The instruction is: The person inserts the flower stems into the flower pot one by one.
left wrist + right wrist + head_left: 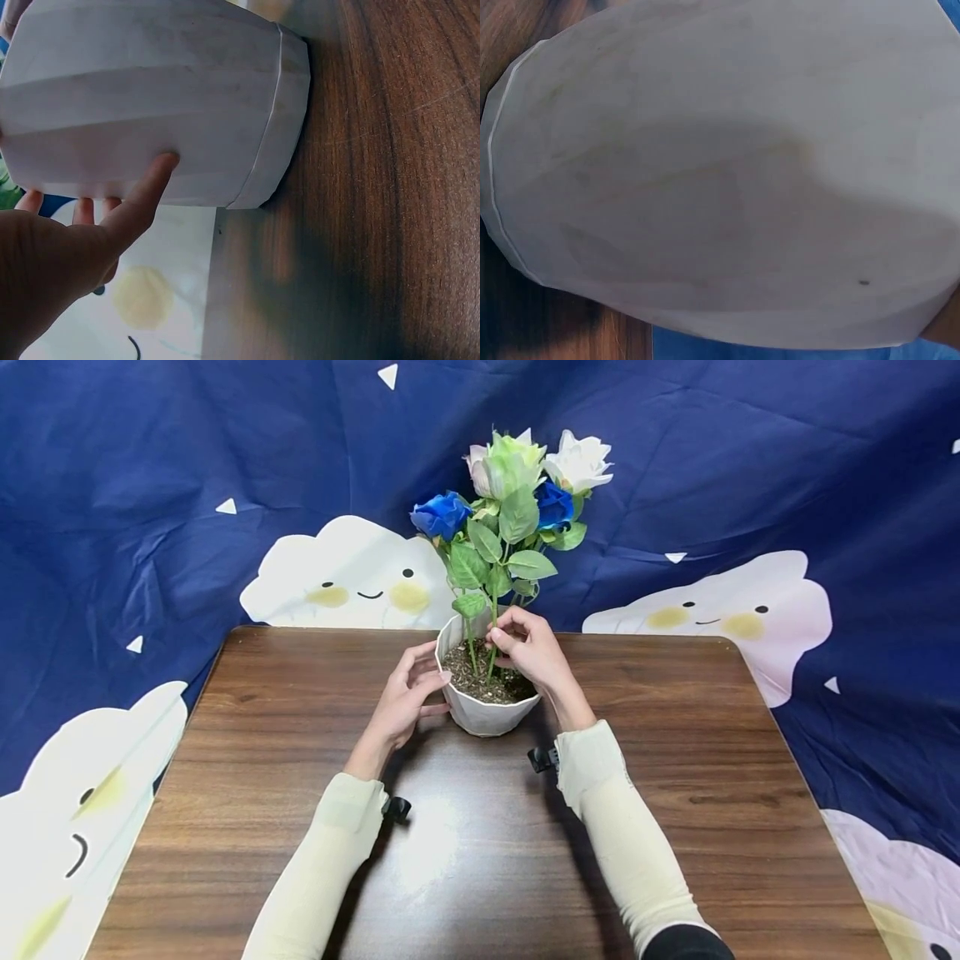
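A white faceted flower pot (491, 717) filled with brown soil (513, 687) stands near the table's far edge. Artificial flowers rise from it: a blue rose (441, 516) at left, a pale green-pink bloom (508, 464), another blue rose (555, 506) and a white flower (577, 462). My left hand (408, 696) holds the pot's left side, fingers spread along its wall, as the left wrist view also shows. Over the rim, my right hand (528, 652) pinches a green stem (492, 665) between thumb and fingers, just above the soil. In the right wrist view the pot wall (720, 165) hides the fingers.
The pot stands on a brown wooden table (465, 860). Behind it hangs a dark blue cloth (187, 443) printed with smiling white clouds and small triangles. Each sleeve carries a black strap piece near the wrist.
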Demonstrator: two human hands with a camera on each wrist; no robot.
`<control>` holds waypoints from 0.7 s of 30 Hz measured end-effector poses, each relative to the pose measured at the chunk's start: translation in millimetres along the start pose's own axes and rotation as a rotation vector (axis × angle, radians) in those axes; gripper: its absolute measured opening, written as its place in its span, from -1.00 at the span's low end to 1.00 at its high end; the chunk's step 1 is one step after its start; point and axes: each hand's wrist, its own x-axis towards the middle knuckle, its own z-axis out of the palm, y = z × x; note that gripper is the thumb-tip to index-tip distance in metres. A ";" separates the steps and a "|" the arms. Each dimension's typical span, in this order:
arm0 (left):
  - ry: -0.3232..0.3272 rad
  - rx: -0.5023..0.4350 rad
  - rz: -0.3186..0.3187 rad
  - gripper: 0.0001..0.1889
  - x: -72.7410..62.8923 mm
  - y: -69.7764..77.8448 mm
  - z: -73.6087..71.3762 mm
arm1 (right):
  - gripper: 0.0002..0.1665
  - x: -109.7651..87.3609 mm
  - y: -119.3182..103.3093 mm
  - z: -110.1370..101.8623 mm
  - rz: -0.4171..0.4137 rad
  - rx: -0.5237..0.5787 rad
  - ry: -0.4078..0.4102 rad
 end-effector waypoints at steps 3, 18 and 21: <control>0.002 -0.002 -0.003 -0.35 -1.2 -0.4 0.1 | -0.94 -0.2 0.8 0.4 0.008 -0.018 -0.012; -0.005 0.006 -0.008 -0.35 -2.9 -2.3 3.7 | -0.91 -2.8 3.4 -3.4 0.016 -0.080 -0.023; -0.008 0.005 -0.017 -0.35 -3.0 -5.4 3.6 | -0.89 -5.0 3.5 -4.5 0.040 -0.069 -0.024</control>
